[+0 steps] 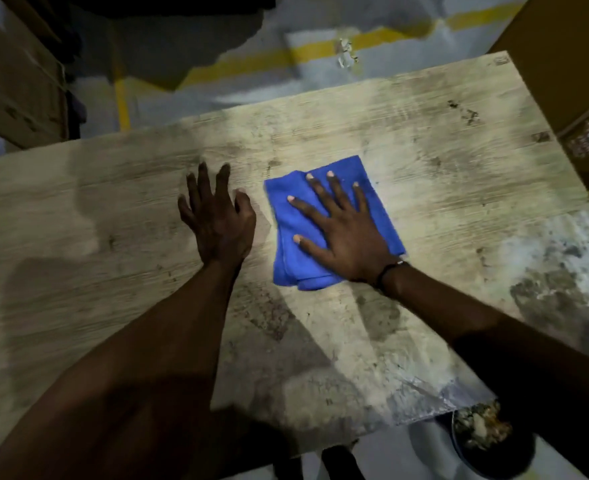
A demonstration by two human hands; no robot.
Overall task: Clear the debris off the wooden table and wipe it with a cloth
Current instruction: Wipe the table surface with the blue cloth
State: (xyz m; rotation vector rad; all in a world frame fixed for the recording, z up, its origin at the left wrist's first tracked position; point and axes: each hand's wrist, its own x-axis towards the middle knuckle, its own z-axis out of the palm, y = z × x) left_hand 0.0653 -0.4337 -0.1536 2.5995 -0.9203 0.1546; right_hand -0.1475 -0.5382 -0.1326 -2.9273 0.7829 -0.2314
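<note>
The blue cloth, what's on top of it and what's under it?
The right hand lies flat on the blue cloth, fingers spread. Under it is the wooden table; the covered patch can't be seen.

Dim room, single bright pool of light at centre, edges in shadow. Grey concrete floor (196, 109) beyond far edge, yellow painted lines (279, 57) across it, one running toward viewer at left. Stacked brown cardboard boxes (16, 88) far left. Large brown box (570, 64) at right. Dark round container (487, 441) of rubble on floor, lower right.
</note>
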